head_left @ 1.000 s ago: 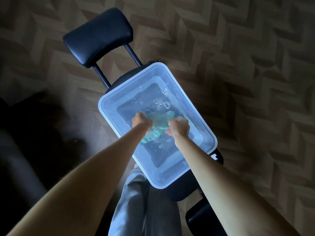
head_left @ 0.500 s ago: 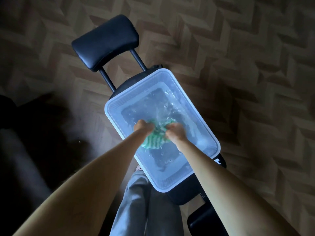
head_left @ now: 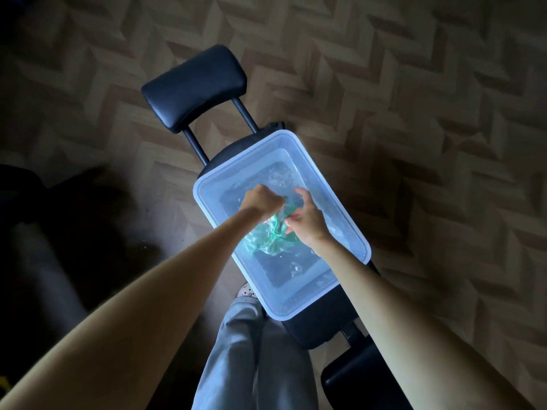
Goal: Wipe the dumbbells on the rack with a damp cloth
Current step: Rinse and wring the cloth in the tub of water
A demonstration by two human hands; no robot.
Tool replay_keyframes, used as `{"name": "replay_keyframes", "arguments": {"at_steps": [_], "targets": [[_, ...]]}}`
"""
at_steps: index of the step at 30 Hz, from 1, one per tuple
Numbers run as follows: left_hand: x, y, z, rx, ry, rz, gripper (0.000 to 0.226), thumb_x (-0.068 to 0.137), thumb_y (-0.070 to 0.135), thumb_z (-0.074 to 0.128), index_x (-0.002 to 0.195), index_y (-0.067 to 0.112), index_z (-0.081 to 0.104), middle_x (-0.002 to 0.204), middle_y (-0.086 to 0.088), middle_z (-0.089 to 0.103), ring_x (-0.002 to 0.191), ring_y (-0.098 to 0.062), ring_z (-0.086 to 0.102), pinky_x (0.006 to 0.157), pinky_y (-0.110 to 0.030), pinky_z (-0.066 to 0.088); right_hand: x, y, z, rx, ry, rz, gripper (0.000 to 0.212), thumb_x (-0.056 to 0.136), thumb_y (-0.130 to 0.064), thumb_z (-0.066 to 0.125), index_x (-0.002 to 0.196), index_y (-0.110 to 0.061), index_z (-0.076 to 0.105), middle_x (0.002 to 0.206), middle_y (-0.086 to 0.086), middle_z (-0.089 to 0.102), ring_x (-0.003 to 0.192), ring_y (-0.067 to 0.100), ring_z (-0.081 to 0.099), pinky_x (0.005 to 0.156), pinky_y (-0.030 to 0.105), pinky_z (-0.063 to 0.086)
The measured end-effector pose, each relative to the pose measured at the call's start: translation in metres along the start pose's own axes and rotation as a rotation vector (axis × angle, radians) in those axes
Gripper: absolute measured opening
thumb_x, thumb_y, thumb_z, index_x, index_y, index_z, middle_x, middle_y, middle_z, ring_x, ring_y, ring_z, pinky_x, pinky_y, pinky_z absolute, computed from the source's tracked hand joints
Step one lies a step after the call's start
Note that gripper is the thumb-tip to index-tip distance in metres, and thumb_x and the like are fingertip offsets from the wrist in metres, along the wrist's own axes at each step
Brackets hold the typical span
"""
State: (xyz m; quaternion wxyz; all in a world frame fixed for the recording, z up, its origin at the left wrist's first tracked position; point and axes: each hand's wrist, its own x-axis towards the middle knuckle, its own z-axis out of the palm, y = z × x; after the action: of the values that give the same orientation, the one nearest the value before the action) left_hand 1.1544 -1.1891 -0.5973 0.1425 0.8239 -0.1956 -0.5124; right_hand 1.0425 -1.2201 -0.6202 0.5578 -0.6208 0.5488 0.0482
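Clear plastic tub (head_left: 275, 309) of water on a black padded worktop (head_left: 319, 329), green cloth (head_left: 273, 236) half sunk in the water, left hand (head_left: 260, 201) fisted round its top, right hand (head_left: 307, 216) just beside, fingers loosely spread over the cloth, grip hard to tell, herringbone floor (head_left: 414, 113) beneath.

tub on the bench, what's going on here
A person is wetting a green cloth in a tub of water that sits on a black bench. The left hand grips the cloth in a fist, and the right hand seems to pinch it from the other side, just above the water. No dumbbells are in view, so the wiping has not begun.
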Motion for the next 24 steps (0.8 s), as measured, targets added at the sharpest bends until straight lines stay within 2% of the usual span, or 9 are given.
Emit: {"name": "replay_keyframes", "arguments": {"at_steps": [3, 6, 8, 10, 12, 14, 16, 21, 24], "targets": [[-0.032, 0.020, -0.017, -0.096, -0.116, 0.120, 0.021, 0.078, 0.013, 0.052, 0.059, 0.006, 0.059, 0.059, -0.014, 0.057, 0.058, -0.025, 0.053, 0.058, -0.026, 0.046, -0.015, -0.016, -0.016, -0.041, -0.043, -0.037, 0.012, 0.084, 0.003, 0.056, 0.090, 0.003, 0.066, 0.076, 0.013, 0.064, 0.075, 0.027, 0.064, 0.072, 0.038, 0.058], [-0.053, 0.028, -0.029, -0.343, -0.092, 0.086, 0.025, 0.063, 0.025, 0.047, 0.061, 0.001, 0.054, 0.046, -0.011, 0.054, 0.042, -0.022, 0.052, 0.046, -0.021, 0.046, -0.034, -0.031, -0.028, 0.075, -0.061, -0.033, 0.017, 0.077, -0.002, 0.062, 0.081, 0.015, 0.063, 0.068, 0.013, 0.058, 0.066, 0.019, 0.057, 0.064, 0.031, 0.050], [-0.058, 0.024, -0.032, -0.460, 0.004, 0.001, 0.027, 0.081, 0.028, 0.046, 0.071, 0.004, 0.054, 0.066, -0.014, 0.058, 0.050, -0.022, 0.053, 0.046, -0.023, 0.047, -0.052, -0.042, -0.035, 0.289, -0.123, -0.017, 0.021, 0.067, -0.005, 0.061, 0.078, 0.013, 0.061, 0.066, 0.010, 0.052, 0.062, 0.017, 0.052, 0.061, 0.025, 0.044], [-0.060, 0.017, -0.031, -0.419, 0.049, -0.078, 0.029, 0.093, 0.020, 0.038, 0.074, 0.007, 0.056, 0.087, -0.014, 0.056, 0.062, -0.019, 0.053, 0.052, -0.026, 0.049, -0.065, -0.050, -0.038, 0.509, -0.167, 0.024, 0.008, 0.063, -0.001, 0.050, 0.067, 0.004, 0.054, 0.060, 0.006, 0.050, 0.055, 0.013, 0.050, 0.060, 0.024, 0.043], [-0.064, 0.012, -0.025, -0.397, 0.013, -0.157, 0.025, 0.096, 0.023, 0.039, 0.097, 0.007, 0.058, 0.107, -0.011, 0.050, 0.089, -0.022, 0.052, 0.070, -0.031, 0.048, -0.075, -0.057, -0.042, 0.658, -0.202, 0.056, 0.007, 0.063, 0.000, 0.044, 0.059, -0.005, 0.047, 0.057, 0.004, 0.046, 0.051, 0.012, 0.045, 0.058, 0.025, 0.038], [-0.068, 0.009, -0.019, -0.465, -0.054, -0.237, 0.037, 0.096, 0.034, 0.041, 0.126, 0.012, 0.050, 0.128, -0.007, 0.046, 0.119, -0.025, 0.044, 0.094, -0.040, 0.040, -0.085, -0.063, -0.049, 0.786, -0.247, 0.079, 0.019, 0.073, 0.000, 0.040, 0.061, -0.007, 0.052, 0.057, 0.004, 0.056, 0.054, 0.015, 0.053, 0.061, 0.027, 0.042], [-0.069, 0.007, -0.014, -0.598, -0.142, -0.308, 0.048, 0.095, 0.043, 0.040, 0.133, 0.014, 0.046, 0.142, -0.004, 0.041, 0.134, -0.024, 0.034, 0.109, -0.048, 0.026, -0.091, -0.067, -0.055, 0.923, -0.286, 0.076, 0.032, 0.086, -0.002, 0.032, 0.072, -0.003, 0.060, 0.064, 0.006, 0.066, 0.060, 0.016, 0.062, 0.068, 0.028, 0.047], [-0.061, 0.000, -0.004, -0.819, -0.221, -0.409, 0.063, 0.091, 0.053, 0.041, 0.139, 0.012, 0.038, 0.153, -0.008, 0.026, 0.142, -0.033, 0.020, 0.110, -0.061, 0.015, -0.092, -0.070, -0.057, 1.192, -0.219, 0.153, 0.038, 0.092, -0.021, 0.028, 0.080, 0.000, 0.058, 0.079, 0.017, 0.061, 0.074, 0.025, 0.058, 0.074, 0.035, 0.045], [-0.055, -0.003, 0.002, -0.968, -0.315, -0.423, 0.050, 0.093, 0.046, 0.037, 0.125, 0.009, 0.048, 0.142, -0.016, 0.042, 0.130, -0.040, 0.039, 0.106, -0.058, 0.028, -0.086, -0.067, -0.052, 1.164, -0.213, 0.206, 0.041, 0.092, -0.038, 0.040, 0.086, -0.003, 0.061, 0.081, 0.015, 0.066, 0.073, 0.025, 0.064, 0.072, 0.036, 0.051]]}}
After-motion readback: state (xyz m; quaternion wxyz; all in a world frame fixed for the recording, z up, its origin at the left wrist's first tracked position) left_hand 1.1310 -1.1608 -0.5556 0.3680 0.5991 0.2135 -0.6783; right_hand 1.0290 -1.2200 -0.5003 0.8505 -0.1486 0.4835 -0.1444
